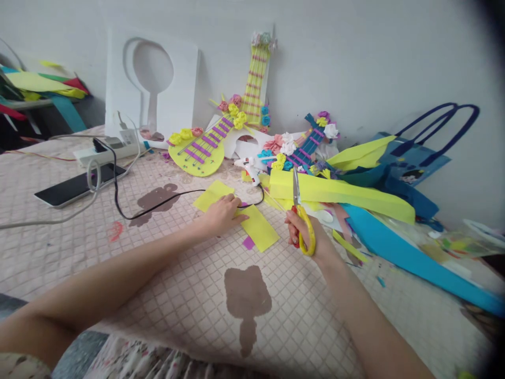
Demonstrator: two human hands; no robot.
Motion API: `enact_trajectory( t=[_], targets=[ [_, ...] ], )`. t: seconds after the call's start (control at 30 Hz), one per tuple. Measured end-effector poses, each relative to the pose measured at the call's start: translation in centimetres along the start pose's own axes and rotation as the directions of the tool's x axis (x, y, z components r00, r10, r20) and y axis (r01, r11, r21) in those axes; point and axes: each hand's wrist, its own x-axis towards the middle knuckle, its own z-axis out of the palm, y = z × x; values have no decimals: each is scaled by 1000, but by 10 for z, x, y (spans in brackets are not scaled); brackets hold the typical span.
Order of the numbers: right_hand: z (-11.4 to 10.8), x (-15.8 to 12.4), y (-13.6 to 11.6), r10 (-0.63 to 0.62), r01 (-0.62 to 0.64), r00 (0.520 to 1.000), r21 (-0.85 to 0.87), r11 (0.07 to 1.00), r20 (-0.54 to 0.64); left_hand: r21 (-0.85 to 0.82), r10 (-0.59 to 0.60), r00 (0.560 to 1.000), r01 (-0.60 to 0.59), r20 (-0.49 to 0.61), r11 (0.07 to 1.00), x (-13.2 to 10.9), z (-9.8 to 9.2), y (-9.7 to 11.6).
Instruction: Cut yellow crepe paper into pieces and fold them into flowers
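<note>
My left hand (224,215) lies over yellow paper, its fingers bent together and the thumb reaching right. A yellow paper piece (258,231) extends from under it to the lower right, and another yellow piece (213,195) shows at the upper left. What the fingertips grip is partly hidden. My right hand (302,231) is closed around scissors (303,221) with yellow and red handles, their blades pointing up and away and looking closed. A small purple scrap (248,242) lies beside the lower yellow piece.
A white glue gun (250,171) and its black cord lie behind my left hand. Decorated paper instruments (205,152) stand at the back. Long yellow paper (343,192) and blue paper (410,252) spread right. A power strip (108,154) and a tablet-like device (79,185) are left.
</note>
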Motion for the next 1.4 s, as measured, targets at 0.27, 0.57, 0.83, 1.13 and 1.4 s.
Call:
enact_trajectory(
  t=[0.27,0.57,0.83,1.13,1.4],
  targets=[
    [0,4,11,-15,16,1000,-70,997,19,-77,-43,999,40,-32,996,5,11,-2],
    [4,4,12,-10,11,1000,-79,997,21,-273,-53,999,49,-4,961,5,15,-10],
    [2,7,20,20,-19,1000,-99,995,13,-193,-10,1000,6,-21,981,3,12,-10],
    [6,5,18,32,-31,999,-103,994,3,-185,-53,998,45,-39,982,3,12,-10],
    [8,3,14,28,-27,1000,-109,994,10,-353,-99,995,83,-29,932,4,7,-12]
  ],
)
